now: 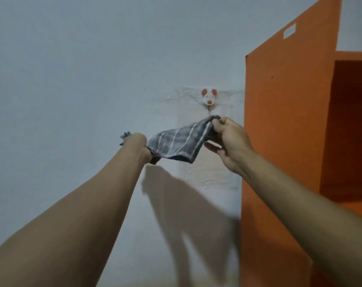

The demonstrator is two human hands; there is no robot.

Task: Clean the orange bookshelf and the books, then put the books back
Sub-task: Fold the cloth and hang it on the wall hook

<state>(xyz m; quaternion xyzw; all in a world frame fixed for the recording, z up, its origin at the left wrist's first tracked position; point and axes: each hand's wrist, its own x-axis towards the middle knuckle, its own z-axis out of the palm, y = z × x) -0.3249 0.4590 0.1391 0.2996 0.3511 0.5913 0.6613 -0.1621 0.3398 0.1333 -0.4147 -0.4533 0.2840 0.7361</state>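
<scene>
Just below the mouse-shaped wall hook, a grey striped cloth stretches between both hands. The left hand grips its left end, and the right hand pinches its right corner. The orange bookshelf stands right of the hook.

Grey white-striped cloth; orange bookshelf.
</scene>
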